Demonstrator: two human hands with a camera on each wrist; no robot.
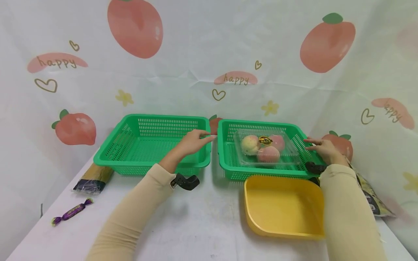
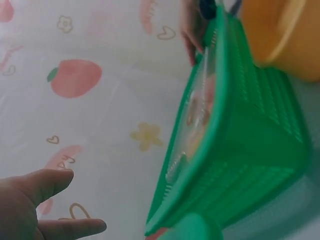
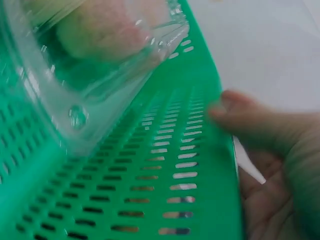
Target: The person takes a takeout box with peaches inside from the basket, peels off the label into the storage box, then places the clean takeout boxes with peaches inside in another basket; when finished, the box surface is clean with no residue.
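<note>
The right green plastic basket [image 1: 236, 168] holds a clear lidded box [image 1: 241, 159] of peaches [image 1: 268, 154]. At this basket's right rim is my right hand [image 1: 328, 152], its fingers reaching toward the rim. In the right wrist view the thumb [image 3: 250, 120] overlaps the rim, while the other fingers sit outside the wall. My left hand [image 1: 192, 141] hovers by the right side of the left green basket [image 1: 151, 148], thumb and fingers apart and holding nothing. The left wrist view shows that hand [image 2: 45, 205] spread, apart from the right basket's near end.
A yellow tub [image 1: 284, 210] stands in front of the right basket. Wrapped packages lie beside the left basket [image 1: 94, 177] and beyond my right arm [image 1: 372, 195]. A purple wrapped candy [image 1: 72, 211] is at the front left. Behind everything hangs a printed cloth [image 1: 189, 47].
</note>
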